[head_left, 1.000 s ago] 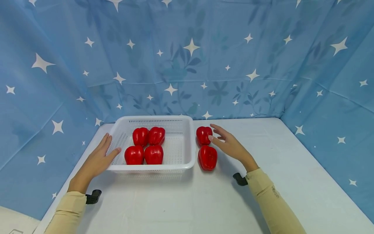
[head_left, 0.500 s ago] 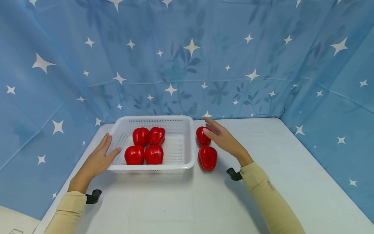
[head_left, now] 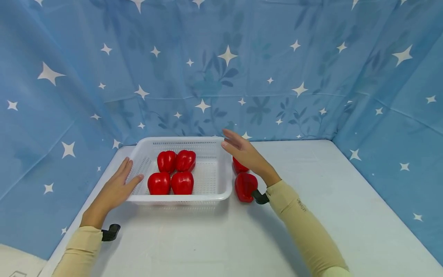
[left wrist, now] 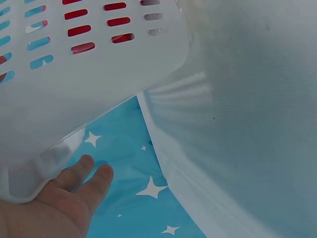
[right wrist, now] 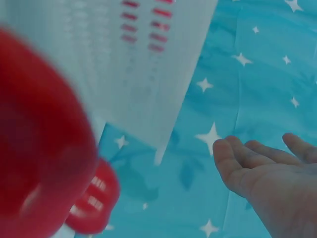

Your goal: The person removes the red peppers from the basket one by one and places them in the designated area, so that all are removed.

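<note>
Four glossy red bell peppers (head_left: pixel 167 161) sit inside the white slotted plastic basket (head_left: pixel 180 198), two behind two, bunched toward its left and middle, with bare floor to their right. Two more stand outside on the white-covered table (head_left: pixel 207 246), just beside the basket's right wall: a near pepper (head_left: pixel 243 186) and a far pepper (head_left: pixel 238 165) behind it, the latter half covered from my side by the person's right hand (head_left: pixel 247 152).

That hand has just swung left, from beside the far pepper to above it, and its fingertips now reach over the basket's back right corner. Its fingers are extended and the palm holds nothing; whether the thumb touches the rim, I can't quite tell from here. The left hand (head_left: pixel 115 188) hasn't moved: fingers straight, it rests against the basket's left side.

Neither basket nor peppers have shifted, so only the reach has changed: it's four in, two out, as before. Black wrist pieces (head_left: pixel 110 232) jut below both tan sleeves (head_left: pixel 288 209), and a blue starred curtain (head_left: pixel 207 86) hangs behind everything.
</note>
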Available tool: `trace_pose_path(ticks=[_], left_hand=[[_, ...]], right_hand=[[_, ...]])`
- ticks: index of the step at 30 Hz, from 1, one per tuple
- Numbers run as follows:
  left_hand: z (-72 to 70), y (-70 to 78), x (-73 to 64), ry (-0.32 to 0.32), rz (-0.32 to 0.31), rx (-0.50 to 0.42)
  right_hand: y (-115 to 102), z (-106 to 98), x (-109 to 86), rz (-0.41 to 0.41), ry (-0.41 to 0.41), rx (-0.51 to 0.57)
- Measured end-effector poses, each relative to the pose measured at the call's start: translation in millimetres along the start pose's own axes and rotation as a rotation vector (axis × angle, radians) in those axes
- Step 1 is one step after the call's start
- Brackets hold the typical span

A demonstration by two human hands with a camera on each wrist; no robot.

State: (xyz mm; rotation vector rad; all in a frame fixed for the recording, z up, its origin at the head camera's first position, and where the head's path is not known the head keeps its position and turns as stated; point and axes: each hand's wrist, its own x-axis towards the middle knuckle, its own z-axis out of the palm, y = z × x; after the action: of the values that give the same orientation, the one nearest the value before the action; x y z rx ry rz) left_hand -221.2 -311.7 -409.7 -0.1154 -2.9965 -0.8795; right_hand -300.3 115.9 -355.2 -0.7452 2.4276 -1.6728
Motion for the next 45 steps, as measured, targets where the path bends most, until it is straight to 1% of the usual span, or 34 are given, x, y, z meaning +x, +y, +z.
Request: trace_pose_path(ticks=[2,10,15,19,23,29,33,39,45], left_hand=[[-0.4,0.1,-0.7,-0.003,-0.003,-0.005],[-0.7,-0.9,-0.2,0.004,-0.002,-0.003],[-1.1,-1.6,1.0,0.008,0.002,-0.002],[-1.9,-2.4,0.6,0.010,-0.003,0.005],[-1.5,-3.3,-0.2,0.012,-0.010,0.002],[2.4,-5.2,-1.4,0.011,-0.015,-0.017],[3.6,-4.7,-1.4,0.015,-0.015,-0.018],[1.7,-0.9,-0.7,0.017,-0.009,-0.009],[2.2,0.9,-0.5,0.029,-0.003,-0.002]], right_hand=[[-5,7,6.1,0.000,0.002,-0.006],[-19,31,30.7,-0.014,-0.016,0.039],[-22,40,46.3,-0.050,-0.056,0.043],[-28,45,57.0,-0.072,-0.070,0.043],[-35,52,68.2,-0.063,-0.073,0.038],[-35,65,85.3,-0.058,-0.097,0.034],[-33,72,93.2,-0.030,-0.104,0.044],[-26,78,100.9,0.030,-0.109,0.047],[-15,82,105.4,0.077,-0.116,0.017]])
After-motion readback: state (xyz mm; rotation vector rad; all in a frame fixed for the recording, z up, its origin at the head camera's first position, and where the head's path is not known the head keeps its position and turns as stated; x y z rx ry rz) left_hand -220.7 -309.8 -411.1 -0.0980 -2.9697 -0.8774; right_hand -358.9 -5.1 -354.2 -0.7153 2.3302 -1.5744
